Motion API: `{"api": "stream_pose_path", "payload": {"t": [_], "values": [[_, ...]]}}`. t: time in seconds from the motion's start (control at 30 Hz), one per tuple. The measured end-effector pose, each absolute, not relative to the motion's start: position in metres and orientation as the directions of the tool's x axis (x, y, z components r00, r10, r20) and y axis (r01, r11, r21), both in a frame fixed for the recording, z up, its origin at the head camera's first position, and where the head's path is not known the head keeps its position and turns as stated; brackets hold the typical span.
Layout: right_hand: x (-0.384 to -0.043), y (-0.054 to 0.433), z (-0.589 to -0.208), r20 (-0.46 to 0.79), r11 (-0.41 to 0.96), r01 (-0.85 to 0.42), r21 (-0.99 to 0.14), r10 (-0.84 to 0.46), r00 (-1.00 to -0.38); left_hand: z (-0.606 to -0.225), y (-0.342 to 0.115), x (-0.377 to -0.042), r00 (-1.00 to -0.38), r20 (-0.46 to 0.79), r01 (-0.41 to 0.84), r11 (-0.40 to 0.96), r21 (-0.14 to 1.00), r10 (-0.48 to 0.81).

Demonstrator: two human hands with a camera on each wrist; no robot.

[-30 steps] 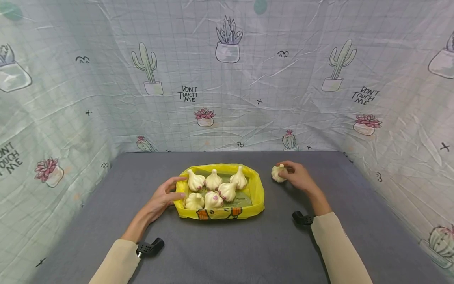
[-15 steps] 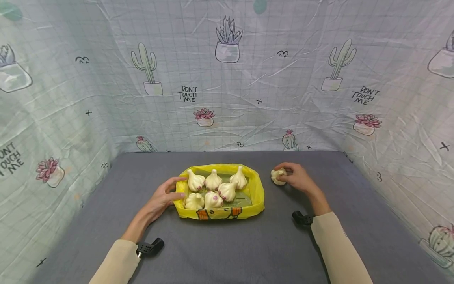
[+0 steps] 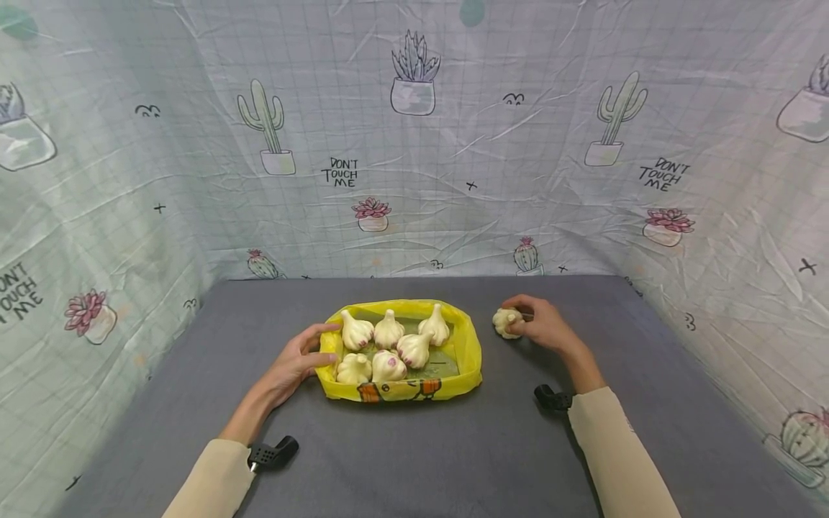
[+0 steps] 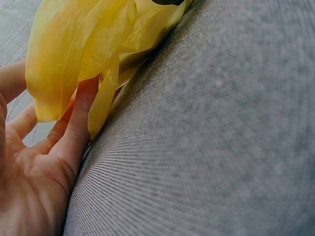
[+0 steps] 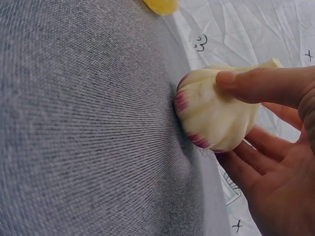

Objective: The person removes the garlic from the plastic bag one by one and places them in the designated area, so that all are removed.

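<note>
In the head view, my left hand (image 3: 294,365) grips the left end of a yellow plastic bag (image 3: 471,363), which stands open like a shallow tray. Its thumb and index fingertip reach over the rim; in the left wrist view other fingers press against the yellow plastic (image 4: 64,54) from outside. Several white garlic bulbs (image 3: 388,329) with purple marks lie inside the bag. To the right of it, my right hand (image 3: 540,325) holds one more garlic bulb (image 5: 216,108) between thumb and fingers. That bulb's purple-tipped base is right at the grey cloth, its stem pointing away.
Grey cloth (image 3: 414,453) covers the table. A pale curtain (image 3: 414,165) printed with cacti encloses the back and both sides. Inside the bag, the right part of its floor (image 3: 443,363) shows bare. Black wrist cameras (image 3: 275,453) sit on both forearms.
My right hand has tilted and lowered the garlic bulb slightly, so its stem now points toward me rather than up. The left hand and the bag have stayed in place.
</note>
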State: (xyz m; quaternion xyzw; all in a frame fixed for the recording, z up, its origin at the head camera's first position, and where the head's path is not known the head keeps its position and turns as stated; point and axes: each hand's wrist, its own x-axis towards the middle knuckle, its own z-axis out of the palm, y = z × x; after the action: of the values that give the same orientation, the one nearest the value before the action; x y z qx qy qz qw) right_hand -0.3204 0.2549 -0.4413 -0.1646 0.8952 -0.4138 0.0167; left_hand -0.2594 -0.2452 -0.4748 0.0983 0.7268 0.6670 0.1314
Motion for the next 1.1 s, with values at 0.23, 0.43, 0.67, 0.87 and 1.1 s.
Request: {"api": "stream_pose_path", "payload": {"t": [0.23, 0.43, 0.67, 0.87, 1.1], "values": [[-0.321, 0.253, -0.443, 0.113, 0.603, -0.289, -0.743, -0.313, -0.943, -0.475, -0.245, -0.259, -0.946, -0.063, -0.037, 0.085, 0.996, 0.318], [-0.321, 0.252, -0.443, 0.094, 0.613, -0.267, -0.744, -0.300, -0.949, -0.476, -0.246, -0.260, -0.945, -0.061, -0.036, 0.085, 0.996, 0.321], [-0.321, 0.252, -0.444, 0.080, 0.594, -0.251, -0.764, -0.299, -0.951, -0.477, -0.246, -0.260, -0.946, -0.057, -0.034, 0.078, 0.996, 0.320], [-0.321, 0.255, -0.443, 0.103, 0.579, -0.268, -0.770, -0.302, -0.948, -0.477, -0.246, -0.260, -0.947, -0.064, -0.038, 0.088, 0.995, 0.316], [-0.319, 0.257, -0.432, 0.120, 0.590, -0.291, -0.753, -0.312, -0.943, -0.477, -0.246, -0.261, -0.947, -0.063, -0.037, 0.089, 0.995, 0.316]]}}
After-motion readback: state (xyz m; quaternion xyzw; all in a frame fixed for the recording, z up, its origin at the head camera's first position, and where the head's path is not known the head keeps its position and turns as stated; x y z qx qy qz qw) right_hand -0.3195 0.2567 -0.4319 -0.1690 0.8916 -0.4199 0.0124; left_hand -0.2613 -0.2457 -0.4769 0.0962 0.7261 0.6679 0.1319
